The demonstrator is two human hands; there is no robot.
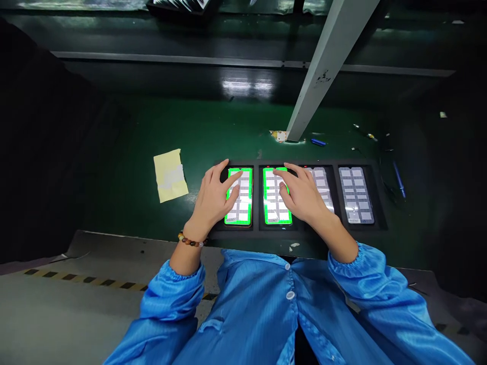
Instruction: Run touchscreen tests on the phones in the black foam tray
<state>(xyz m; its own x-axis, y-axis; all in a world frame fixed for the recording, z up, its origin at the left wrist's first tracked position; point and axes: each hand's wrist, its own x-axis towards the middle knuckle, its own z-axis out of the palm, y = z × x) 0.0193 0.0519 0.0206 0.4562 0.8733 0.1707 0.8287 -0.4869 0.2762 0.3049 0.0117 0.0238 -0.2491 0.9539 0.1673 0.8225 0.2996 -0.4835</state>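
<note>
Several phones lie face up in a row in a black tray (256, 223). The leftmost phone (245, 203) is lit, with a green border round a grid of white blocks. My left hand (215, 195) is over its left edge, fingers spread, index finger at the upper screen. A second phone (272, 208) shows the same green border. Over its right side my right hand (302, 192) reaches in with fingers apart, its index finger near the top of the screen. That hand partly covers the third phone (323, 185). The rightmost phone (356, 197) is untouched and dimmer.
A yellow paper (171, 177) lies left of the tray on the green table (129, 152). A grey metal post (315, 76) rises behind the phones. Near it is a blue pen cap (318, 142); a blue pen (399, 180) and thin cables (367, 134) lie at right.
</note>
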